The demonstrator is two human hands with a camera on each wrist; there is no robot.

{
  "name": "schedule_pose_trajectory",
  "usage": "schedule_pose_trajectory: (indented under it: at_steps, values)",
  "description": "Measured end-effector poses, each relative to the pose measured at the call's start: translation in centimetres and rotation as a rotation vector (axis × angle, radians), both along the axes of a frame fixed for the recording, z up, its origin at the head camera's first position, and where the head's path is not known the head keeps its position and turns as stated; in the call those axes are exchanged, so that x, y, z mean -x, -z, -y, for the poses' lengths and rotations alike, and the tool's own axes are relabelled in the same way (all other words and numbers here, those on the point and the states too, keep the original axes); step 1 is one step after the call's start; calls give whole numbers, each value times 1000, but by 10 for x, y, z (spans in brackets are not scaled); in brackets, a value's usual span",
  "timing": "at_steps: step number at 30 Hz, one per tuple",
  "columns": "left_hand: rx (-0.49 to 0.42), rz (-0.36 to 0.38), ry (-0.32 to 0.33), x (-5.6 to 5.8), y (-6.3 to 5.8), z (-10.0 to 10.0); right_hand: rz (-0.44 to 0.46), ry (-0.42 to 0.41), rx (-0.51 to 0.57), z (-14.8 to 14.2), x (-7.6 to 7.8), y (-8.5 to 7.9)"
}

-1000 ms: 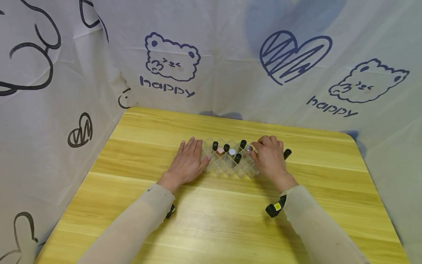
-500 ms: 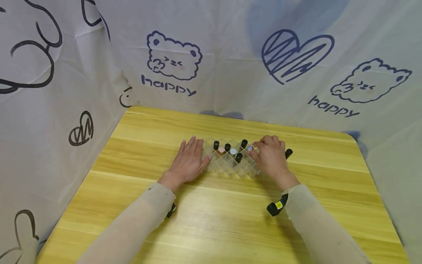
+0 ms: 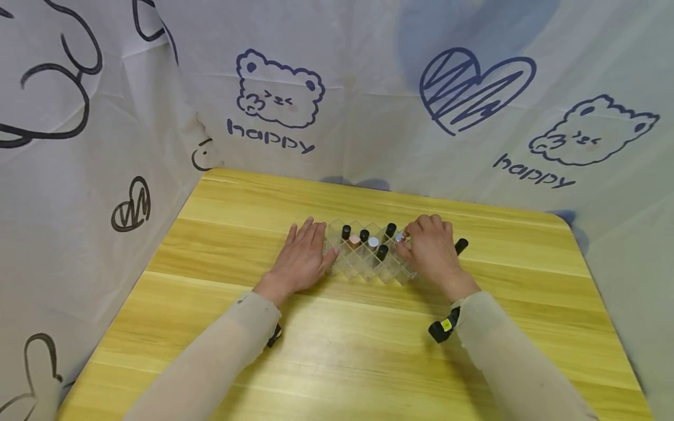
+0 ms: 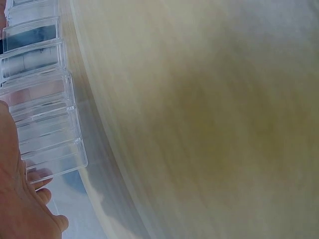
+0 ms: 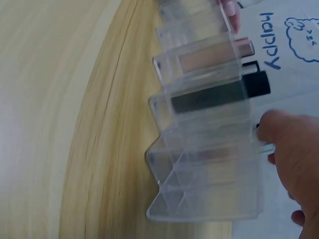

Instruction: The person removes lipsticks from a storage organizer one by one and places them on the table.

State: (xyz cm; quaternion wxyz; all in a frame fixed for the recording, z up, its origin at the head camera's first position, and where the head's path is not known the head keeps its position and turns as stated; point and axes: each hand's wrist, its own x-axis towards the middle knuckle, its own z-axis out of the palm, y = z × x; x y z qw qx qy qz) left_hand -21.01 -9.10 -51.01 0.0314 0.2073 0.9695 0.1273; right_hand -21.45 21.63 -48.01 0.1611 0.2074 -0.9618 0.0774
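A clear acrylic lipstick organizer with diamond-shaped compartments stands on the table. Several lipstick tubes are upright in it, among them black-capped ones, a pinkish one and a white-topped one. With straight fingers, my left hand rests against the organizer's left end. Over the right end, my right hand pinches the top of a silver-capped lipstick between thumb and fingers. In the right wrist view, the organizer shows from its near side; my right hand partly hides that tube's top.
A separate black-capped tube shows just right of my right hand, partly hidden by it. The wooden table has its back edge against a white cloth with drawings. Another cloth hangs at the left side.
The silver cap shows a little less beneath my right fingers, which have shifted slightly over it. My left hand stays at the organizer; the whole view has drifted slightly.
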Motion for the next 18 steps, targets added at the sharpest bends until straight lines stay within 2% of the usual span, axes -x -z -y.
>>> schedule_pose_trajectory:
  at_steps: [3, 6, 10, 15, 18]
  values:
    - [-3, -1, -2, 0, 0, 0, -49, -41, -22, -3, 3, 3]
    - [-7, -2, -4, 0, 0, 0, -55, -50, -38, -4, 5, 5]
    - [-9, -1, -5, 0, 0, -1, -5, -33, -37, -6, 6, 6]
    - [-14, 2, -9, -1, 0, -1, 80, -17, 32, -6, 6, 7]
    - [-19, 6, -11, 0, 1, -1, 82, -19, 64, -6, 7, 8]
